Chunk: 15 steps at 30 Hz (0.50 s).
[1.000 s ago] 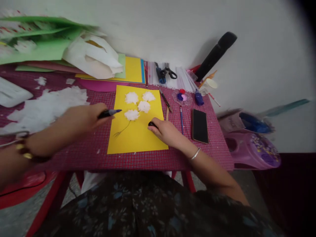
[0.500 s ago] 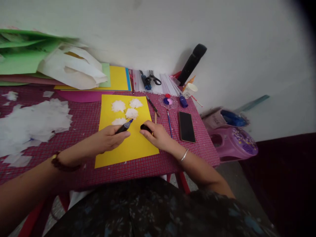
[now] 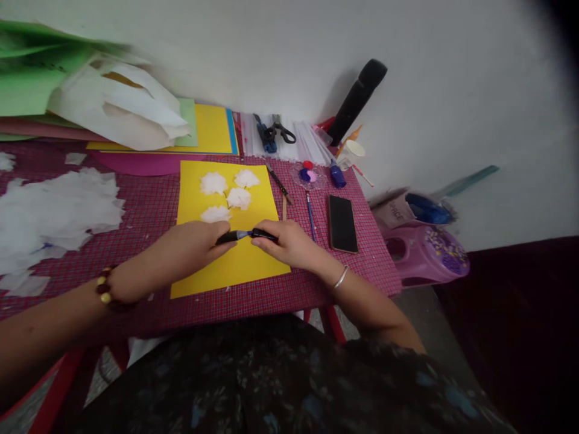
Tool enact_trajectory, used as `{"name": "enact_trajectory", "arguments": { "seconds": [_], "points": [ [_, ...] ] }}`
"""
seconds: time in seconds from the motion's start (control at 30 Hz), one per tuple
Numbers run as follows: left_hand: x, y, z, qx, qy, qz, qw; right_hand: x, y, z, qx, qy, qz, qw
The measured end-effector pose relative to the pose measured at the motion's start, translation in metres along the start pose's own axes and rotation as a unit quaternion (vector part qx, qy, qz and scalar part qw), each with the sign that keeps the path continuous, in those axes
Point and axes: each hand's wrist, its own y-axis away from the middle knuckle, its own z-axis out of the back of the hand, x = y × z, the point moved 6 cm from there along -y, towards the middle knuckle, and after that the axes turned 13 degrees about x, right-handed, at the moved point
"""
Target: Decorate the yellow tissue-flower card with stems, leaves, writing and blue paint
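Observation:
My left hand (image 3: 199, 241) is closed around a dark marker (image 3: 228, 237) whose grey collar and blue tip point to the right. My right hand (image 3: 287, 241) pinches a black marker cap (image 3: 263, 234), and the tip sits right at the cap's mouth. Both hands are over a yellow sheet of paper (image 3: 217, 271). Several white tissue-paper blossoms (image 3: 238, 198) lie on its upper half, with short dark lines drawn between some of them.
Left of the sheet is a heap of white tissue pieces (image 3: 58, 208). To the right lie a phone (image 3: 342, 223), a blue paintbrush (image 3: 310, 214) and a paint palette (image 3: 298, 176). Scissors (image 3: 279, 129) and a blue bottle (image 3: 337, 175) are farther back, near the wall.
The marker and the cap have come together; a gap lay between them before. My left hand has turned so the marker points level to the right. The view has shifted slightly.

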Motion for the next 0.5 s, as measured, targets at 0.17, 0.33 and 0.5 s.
{"name": "enact_trajectory", "arguments": {
  "seconds": [0.17,0.33,0.5],
  "points": [
    [-0.009,0.003,0.004,0.025,-0.153,-0.001,0.988,0.0,-0.002,-0.009,0.086,0.052,-0.034,0.994],
    [-0.028,0.0,0.02,0.009,-0.215,-0.022,0.976,-0.002,-0.006,-0.012,0.072,0.011,-0.04,0.997],
    [-0.04,-0.017,0.036,-0.007,-0.22,0.003,0.975,-0.013,-0.006,-0.004,0.03,-0.067,-0.03,0.997]
  ]
}}
